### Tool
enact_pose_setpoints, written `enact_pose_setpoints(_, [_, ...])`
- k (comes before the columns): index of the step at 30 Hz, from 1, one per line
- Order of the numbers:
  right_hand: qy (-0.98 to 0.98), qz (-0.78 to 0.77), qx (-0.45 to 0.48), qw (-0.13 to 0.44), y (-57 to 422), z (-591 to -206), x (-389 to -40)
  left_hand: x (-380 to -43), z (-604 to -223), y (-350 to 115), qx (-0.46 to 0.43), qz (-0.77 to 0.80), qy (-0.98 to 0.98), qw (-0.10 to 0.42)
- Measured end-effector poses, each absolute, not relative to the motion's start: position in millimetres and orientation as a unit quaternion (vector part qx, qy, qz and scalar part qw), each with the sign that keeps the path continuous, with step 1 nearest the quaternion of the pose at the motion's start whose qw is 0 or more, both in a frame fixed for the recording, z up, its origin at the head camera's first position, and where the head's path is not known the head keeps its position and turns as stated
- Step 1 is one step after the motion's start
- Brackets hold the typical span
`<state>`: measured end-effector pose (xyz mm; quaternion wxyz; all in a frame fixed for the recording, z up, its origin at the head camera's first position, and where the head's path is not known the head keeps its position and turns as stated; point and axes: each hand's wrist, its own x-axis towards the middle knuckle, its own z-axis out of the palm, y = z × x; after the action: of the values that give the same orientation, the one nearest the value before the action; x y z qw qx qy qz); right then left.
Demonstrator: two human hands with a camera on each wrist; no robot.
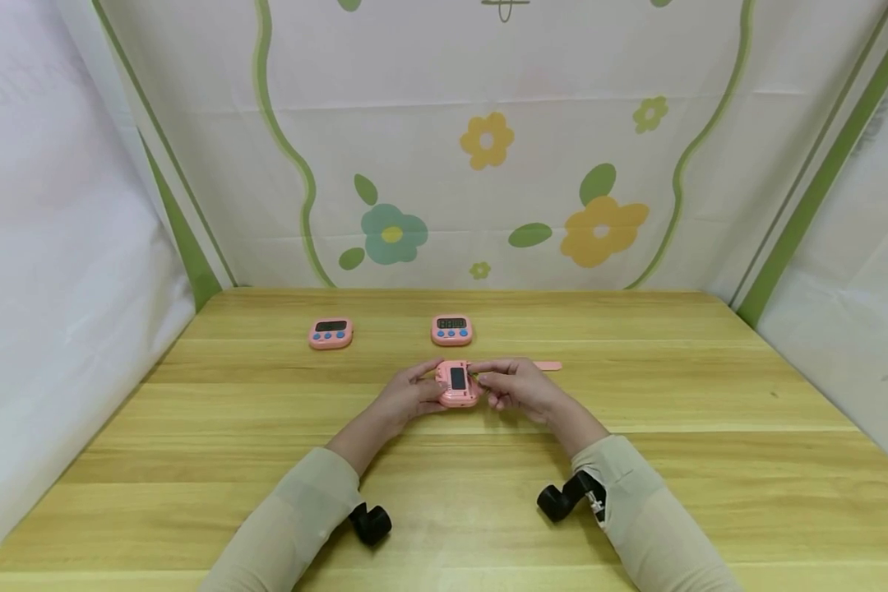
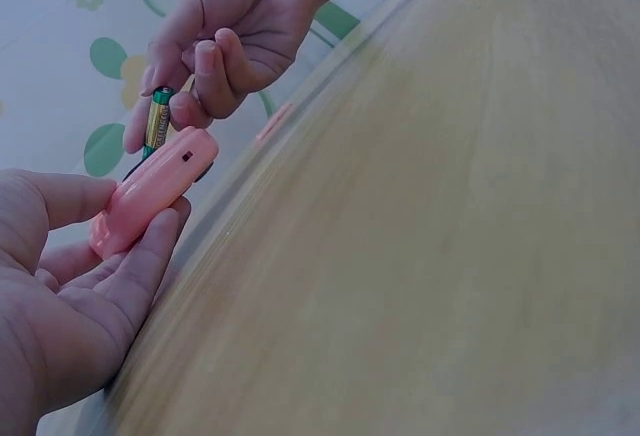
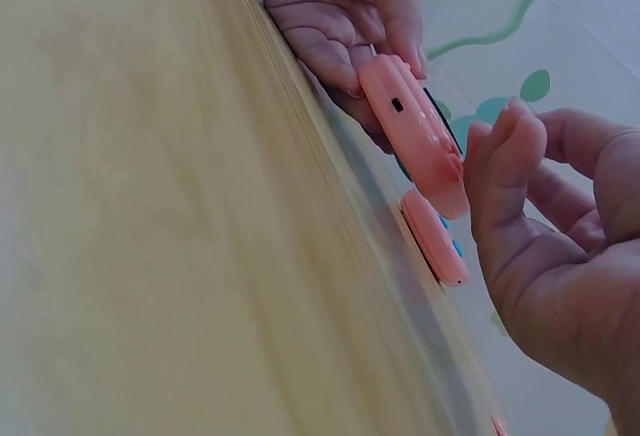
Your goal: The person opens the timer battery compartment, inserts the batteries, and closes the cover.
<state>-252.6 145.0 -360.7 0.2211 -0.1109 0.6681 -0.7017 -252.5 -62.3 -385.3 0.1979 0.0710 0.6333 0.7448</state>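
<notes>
My left hand (image 1: 409, 395) grips a pink digital timer (image 1: 450, 397) by its left side, back face up, showing a dark rectangle. In the left wrist view, my right hand (image 2: 250, 31) pinches a small green-and-gold battery (image 2: 157, 121) between thumb and fingers. The battery stands tilted, its lower end at the back of the timer; whether it sits in a slot is hidden. In the right wrist view the fingers (image 3: 505, 151) of my right hand cover the battery, close beside the timer's edge (image 3: 415, 126).
Two more pink timers with blue buttons lie face up farther back, one at the left (image 1: 330, 334) and one near the middle (image 1: 451, 330). A flat pink strip (image 1: 548, 366) lies on the wooden table (image 1: 444, 501) beyond my right hand. A flowered cloth (image 1: 444, 189) hangs behind.
</notes>
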Motion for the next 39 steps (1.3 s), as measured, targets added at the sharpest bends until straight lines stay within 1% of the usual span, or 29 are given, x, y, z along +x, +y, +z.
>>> enact_pose_setpoints(6, [0.675,-0.702,-0.095,0.204,140.4,-360.6,-251.1,-252.0,-385.0,-62.6,0.067,0.748,0.629,0.199])
enact_pose_setpoints(17, [0.701,-0.679,-0.091,0.197,137.1,-359.4,-247.8,-251.1,-383.9,-62.1,0.059,0.754,0.624,0.197])
enact_pose_setpoints(25, [0.733,-0.649,-0.1,0.175,137.2,-360.8,-248.0,-250.9,-382.7,-60.9,0.046,0.753,0.626,0.198])
enact_pose_setpoints(34, [0.754,-0.631,-0.117,0.135,139.4,-362.0,-250.7,-251.0,-382.5,-59.2,0.031,0.758,0.623,0.192])
enact_pose_setpoints(39, [0.755,-0.631,-0.102,0.146,139.9,-360.3,-251.4,-247.8,-376.5,-60.9,0.051,0.755,0.621,0.205])
